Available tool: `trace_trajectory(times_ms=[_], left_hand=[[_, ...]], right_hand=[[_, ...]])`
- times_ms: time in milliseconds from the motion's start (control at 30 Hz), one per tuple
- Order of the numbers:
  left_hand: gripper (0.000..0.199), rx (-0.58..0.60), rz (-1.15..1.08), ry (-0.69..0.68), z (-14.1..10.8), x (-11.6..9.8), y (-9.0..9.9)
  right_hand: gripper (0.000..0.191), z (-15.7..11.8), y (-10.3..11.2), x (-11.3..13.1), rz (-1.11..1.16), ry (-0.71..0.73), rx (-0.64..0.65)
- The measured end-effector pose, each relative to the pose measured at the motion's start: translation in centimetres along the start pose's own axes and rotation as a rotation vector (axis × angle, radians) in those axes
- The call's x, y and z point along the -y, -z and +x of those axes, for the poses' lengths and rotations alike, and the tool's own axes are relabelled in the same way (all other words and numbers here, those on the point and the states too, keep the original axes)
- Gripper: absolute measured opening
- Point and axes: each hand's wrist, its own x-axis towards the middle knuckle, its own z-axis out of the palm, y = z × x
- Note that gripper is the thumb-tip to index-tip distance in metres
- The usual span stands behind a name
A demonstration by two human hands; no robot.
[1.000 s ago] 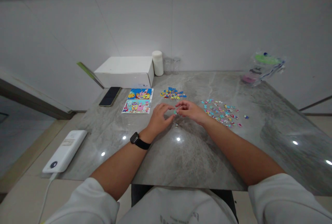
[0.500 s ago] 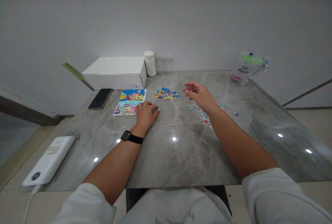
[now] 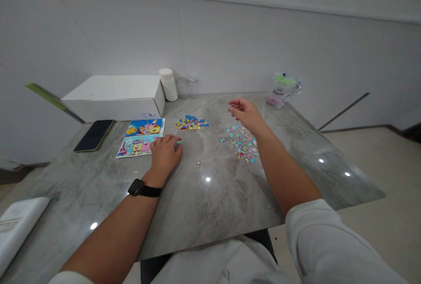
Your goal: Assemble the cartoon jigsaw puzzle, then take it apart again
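Observation:
My left hand (image 3: 165, 154) rests on the table, its fingers over the right edge of a cartoon picture sheet (image 3: 131, 147). A small light-blue puzzle piece (image 3: 179, 142) shows between its thumb and index fingertip. My right hand (image 3: 247, 116) is raised above the table behind a loose spread of pastel puzzle pieces (image 3: 243, 146). Its fingers are bent and apart from the thumb, with nothing clearly visible in them. A second pile of blue and yellow puzzle pieces (image 3: 191, 122) lies between the hands, farther back. One single puzzle piece (image 3: 198, 163) lies nearer me.
Behind the sheet stands a white box (image 3: 112, 106), beside a white bottle (image 3: 169, 85) and two clear glasses (image 3: 187, 89). A phone (image 3: 94, 135) lies left of the sheet. A white device (image 3: 21, 227) is at the left edge; a clear plastic bag (image 3: 283, 91) lies at the back right.
The view has turned to the right and tilted, so the table things appear farther left. More of the pastel pieces show beside my right forearm. My left hand stays by the sheet.

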Motion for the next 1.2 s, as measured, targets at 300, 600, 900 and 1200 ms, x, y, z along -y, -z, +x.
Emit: trace_trajectory(times_ms=[300,600,900,1200], left_hand=[[0.028,0.045,0.025,-0.035,-0.3,-0.6,0.0],[0.028,0.005,-0.037,-0.026,-0.2,-0.7,0.6],[0.033,-0.023,-0.536,-0.216,-0.5,-1.6,1.7],[0.027,-0.044,-0.7,-0.312,-0.6,-1.5,1.1]], right_hand=[[0.033,1.0,2.2,-1.2,-0.156,-0.017,-0.042],[0.02,1.1,3.9,-1.8,-0.316,0.005,-0.074],[0.007,1.1,5.7,-3.0,-0.628,-0.058,-0.005],[0.019,0.9,3.6,-4.0,-1.045,-0.311,0.343]])
